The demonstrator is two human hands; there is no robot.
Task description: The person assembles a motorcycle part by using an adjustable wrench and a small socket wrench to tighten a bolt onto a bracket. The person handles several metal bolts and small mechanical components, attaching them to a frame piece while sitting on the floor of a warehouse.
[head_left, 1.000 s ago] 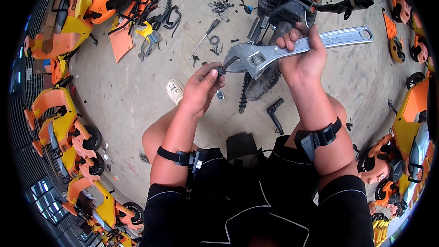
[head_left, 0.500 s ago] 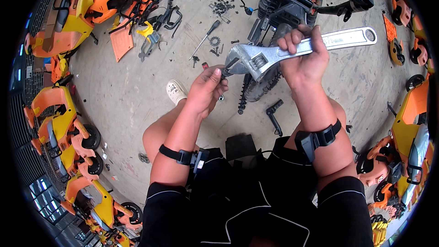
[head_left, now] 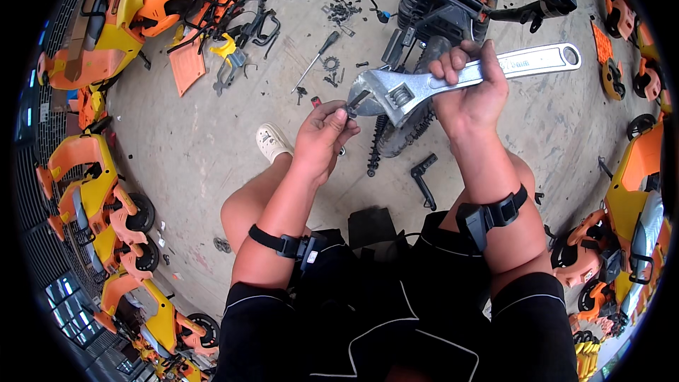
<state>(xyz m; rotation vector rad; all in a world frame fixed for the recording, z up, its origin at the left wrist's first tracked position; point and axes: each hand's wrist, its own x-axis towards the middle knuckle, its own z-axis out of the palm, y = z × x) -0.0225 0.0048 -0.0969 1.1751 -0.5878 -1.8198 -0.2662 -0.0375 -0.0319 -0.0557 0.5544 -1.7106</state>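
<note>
My right hand (head_left: 472,102) is closed around the handle of a large silver adjustable wrench (head_left: 417,87). The wrench lies nearly level in front of me, its jaws pointing left and its handle end with a round hole reaching right. At the jaw opening, my left hand (head_left: 324,131) pinches a small dark part (head_left: 351,109) between thumb and fingers. That part sits at the jaw tips; its exact kind is too small to make out, and the fingers cover some of it.
Beyond the wrench stands a partly stripped black vehicle chassis (head_left: 453,10). On the concrete floor lie a screwdriver (head_left: 316,61), a pile of small fasteners (head_left: 344,8), a coil-spring shock absorber (head_left: 375,150) and a black bracket (head_left: 424,182). Yellow-and-orange scooters (head_left: 92,187) line both sides.
My left hand has shifted slightly right and up, bringing the small dark part closer into the jaw opening. The wrench and my right hand have barely moved.
</note>
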